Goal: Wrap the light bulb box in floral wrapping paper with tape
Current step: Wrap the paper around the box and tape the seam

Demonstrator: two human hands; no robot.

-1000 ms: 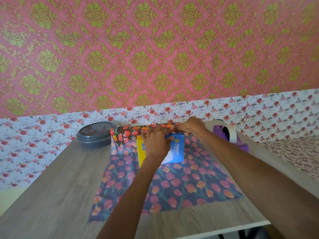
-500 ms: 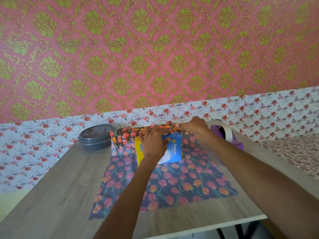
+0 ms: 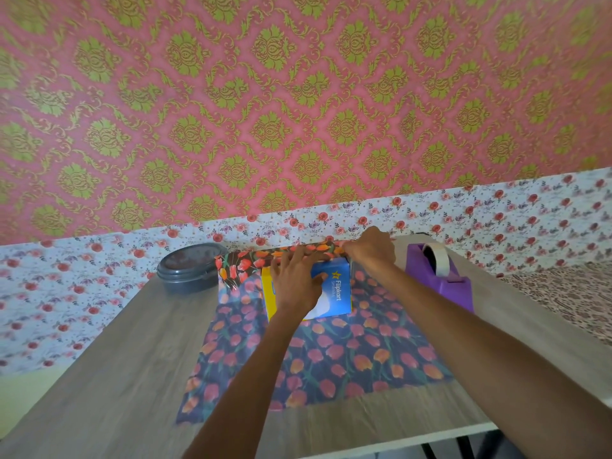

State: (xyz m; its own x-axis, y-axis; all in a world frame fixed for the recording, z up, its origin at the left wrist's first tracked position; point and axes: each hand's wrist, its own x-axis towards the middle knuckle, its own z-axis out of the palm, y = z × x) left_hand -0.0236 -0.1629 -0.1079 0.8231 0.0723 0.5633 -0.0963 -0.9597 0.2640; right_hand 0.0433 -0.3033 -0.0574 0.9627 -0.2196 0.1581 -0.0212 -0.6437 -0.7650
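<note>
A blue and yellow light bulb box lies on a dark sheet of floral wrapping paper spread on the wooden table. The paper's far edge is folded up over the box's far side. My left hand lies flat on top of the box, fingers holding the folded paper down. My right hand pinches the folded paper edge at the box's far right corner. A purple tape dispenser with a white tape roll stands to the right of the paper.
A dark grey lidded round container sits at the table's far left, touching the paper's corner. The floral-papered wall stands right behind the table. The table's near edge runs across the bottom right.
Both hands stay on the box and the paper edge. My right hand has shifted slightly along the fold; the view has tilted a little.
</note>
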